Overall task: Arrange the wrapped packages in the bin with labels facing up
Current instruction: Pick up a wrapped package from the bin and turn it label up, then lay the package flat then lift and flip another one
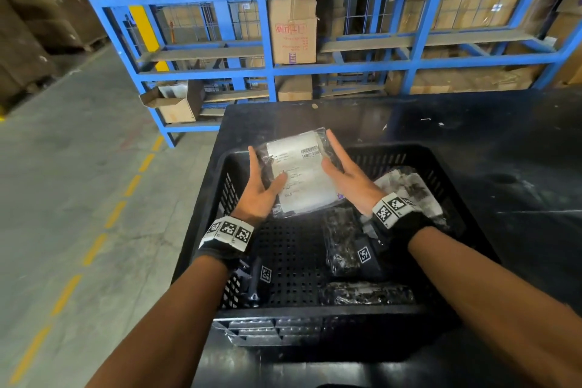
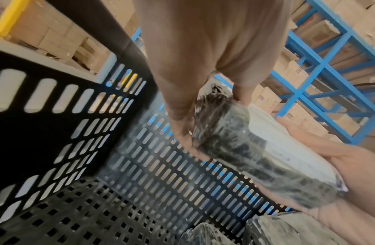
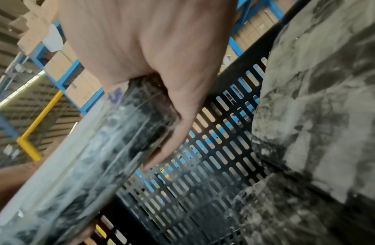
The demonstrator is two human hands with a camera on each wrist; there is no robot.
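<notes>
Above the black perforated crate [image 1: 406, 154], both forearms reach forward from the near edge, wrists level and roughly parallel, each carrying a band printed with black-and-white markers. The left hand [image 1: 261, 189] holds the left edge of a clear-wrapped package [image 1: 300, 173]: fingers extended along the side, thumb laid over the white label [image 1: 302, 167]. The left wrist view confirms the thumb on top and the fingers [image 2: 182, 136] curled beneath the wrap. The right hand [image 1: 345, 170] mirrors this on the right edge, fingers stretched forward and slightly apart, thumb pressing the label face. In the right wrist view its fingers [image 3: 178, 132] run under the dark bundle.

Package status: held clear of the crate floor, over the far left portion, tilted with its far end higher, label side up and facing the person. Printed text and a barcode show on the label; the wording is too blurred to read.

Crate contents: a pale wrapped package [image 1: 409, 189] lies against the right wall, and two darker wrapped bundles [image 1: 343, 242] sit at the near right, no label showing on them. The crate stands on a dark tabletop [image 1: 504, 142]. Blue steel racking [image 1: 267, 25] loaded with cardboard cartons stands behind.
</notes>
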